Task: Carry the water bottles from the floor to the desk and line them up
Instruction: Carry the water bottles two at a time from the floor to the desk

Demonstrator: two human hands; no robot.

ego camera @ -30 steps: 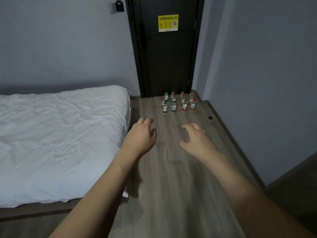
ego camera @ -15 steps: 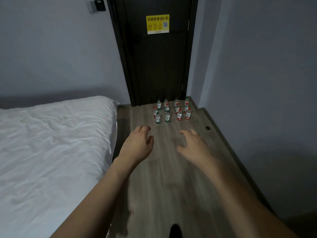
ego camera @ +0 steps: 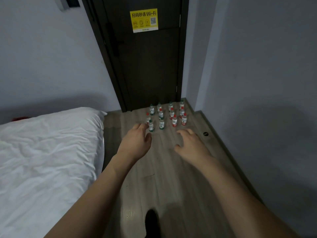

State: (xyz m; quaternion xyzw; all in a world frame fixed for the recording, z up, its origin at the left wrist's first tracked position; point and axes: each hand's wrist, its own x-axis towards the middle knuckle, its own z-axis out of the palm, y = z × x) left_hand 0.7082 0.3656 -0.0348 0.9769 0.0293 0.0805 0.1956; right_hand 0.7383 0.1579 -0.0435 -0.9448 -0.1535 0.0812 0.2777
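A bed [ego camera: 44, 160] with a creased white sheet is seen on the left. A wood-grain plank floor [ego camera: 164, 169] runs to a dark, flat door [ego camera: 149, 66], on which a yellow rectangular sign [ego camera: 144, 20] is stuck. Smooth pale walls [ego camera: 257, 66] close in the right side.

Two bare forearms are stretched forward above the floor. The left hand [ego camera: 137, 143] is held palm down, its grip loosely spread and empty. The right hand [ego camera: 190, 145] is likewise spread, fingers curved, nothing pinched.

Small clear plastic bottles [ego camera: 165, 115] are stood upright on the floor just before the door, beyond the fingertips. About thirteen can be counted, roughly seven capped red and six green, though blur makes the count uncertain. A small dark round thing [ego camera: 205, 133] lies near the right skirting.
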